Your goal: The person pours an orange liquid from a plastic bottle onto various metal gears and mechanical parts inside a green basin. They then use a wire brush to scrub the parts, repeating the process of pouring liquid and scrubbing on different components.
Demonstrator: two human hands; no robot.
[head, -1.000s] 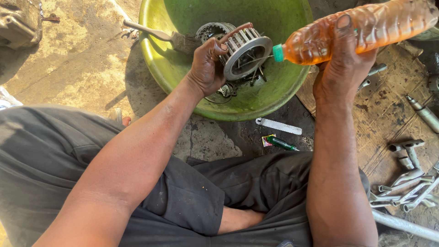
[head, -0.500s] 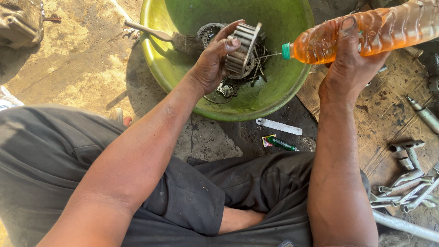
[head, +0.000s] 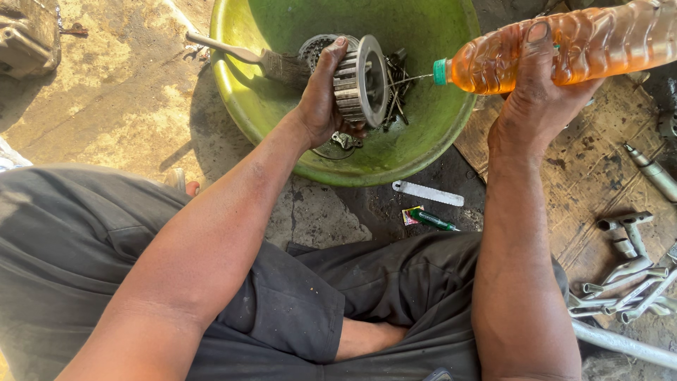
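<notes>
Clutch hub: a round, toothed metal part held on edge over the green basin, flat face turned to the person's right, toward the bottle mouth.
Left hand: the left hand is closed around the toothed rim from the near-left side, fingers curled over the top edge, thumb below.
Right hand: the right hand is wrapped firmly round the belly of a plastic bottle of amber liquid, thumb pointing up across it.
Bottle axis: long axis lies nearly level, running right to left, green cap end lowest and aimed at the hub's face.
Gap: cap end sits near the hub but apart from it; a thin stream bridges the space between them.
Which way: the hub lies to the left of the bottle mouth, at about the same height, both above the basin's middle.
Nearer hand: the left already grips the hub; the right touches only the bottle.
Basin contents: a paintbrush leans over the far-left rim, and dark small parts lie behind the hub.
Ground: a white strip and a green-handled screwdriver lie just before the basin; metal wrenches lie well apart to the right.
</notes>
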